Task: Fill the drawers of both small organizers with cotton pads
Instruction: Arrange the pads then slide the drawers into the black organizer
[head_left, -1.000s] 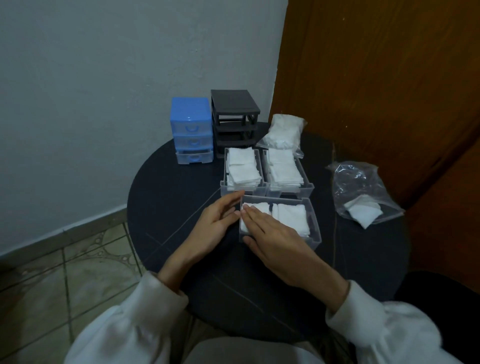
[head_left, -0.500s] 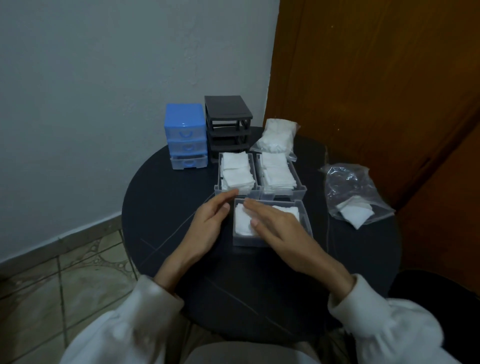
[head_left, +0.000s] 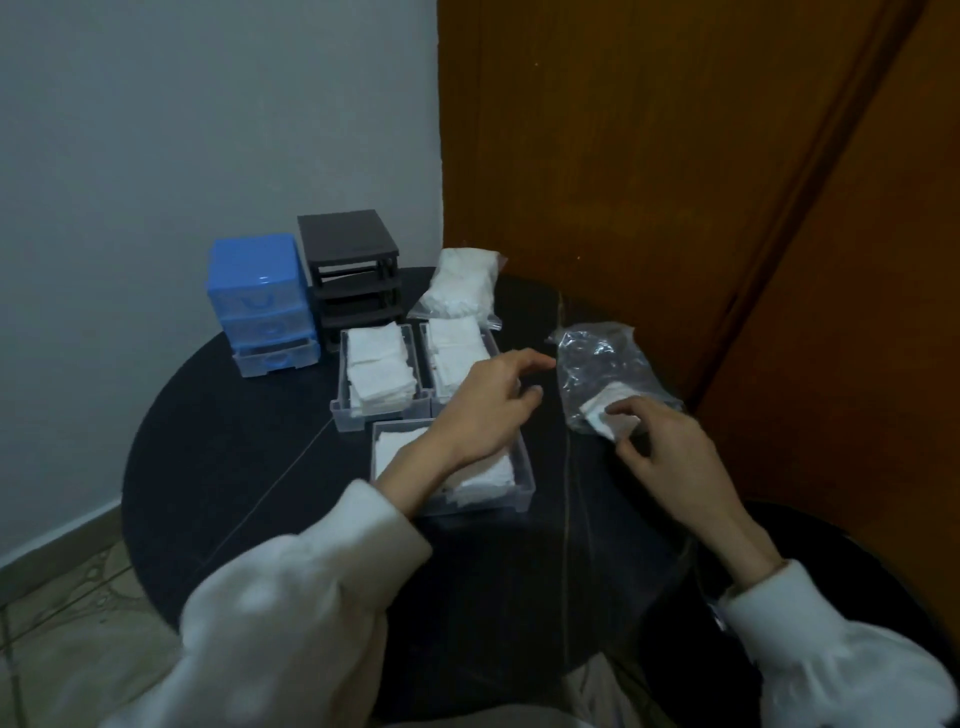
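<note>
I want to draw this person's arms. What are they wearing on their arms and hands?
Both arms wear long, loose white sleeves of a soft-looking fabric, gathered at the wrist into snug cuffs. The left sleeve looks puffy and a bit blurred; the right sleeve shows the same creamy white. The left hand and right hand are bare: no gloves, and no rings or watch that I can see.

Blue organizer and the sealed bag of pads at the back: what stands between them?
The black organizer, its drawer slots empty, stands between the blue organizer and the bag, in the head view.
</note>
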